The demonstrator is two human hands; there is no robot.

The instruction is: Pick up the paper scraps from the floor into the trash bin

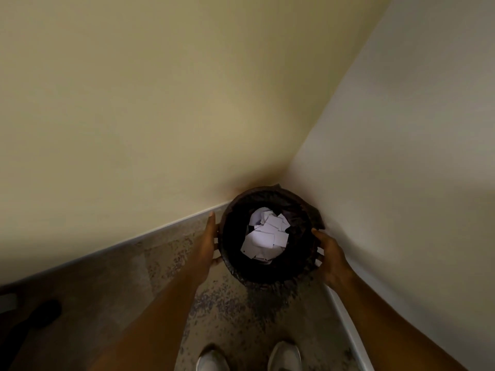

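A round dark trash bin (227, 253) with a black liner stands in the corner where two walls meet. Several white paper scraps (265, 234) lie piled inside it. My left hand (207, 241) presses against the bin's left side, fingers curled around the wall. On the bin's right side, my right hand (328, 254) grips the rim. Both hands hold the bin between them. I see no scraps on the floor.
A yellowish wall (160, 116) runs behind the bin and a white wall (401, 170) closes the right side, each with a pale baseboard. The speckled floor (227, 311) stretches toward my two light shoes (214, 360). A dark object (40, 314) sits at far left.
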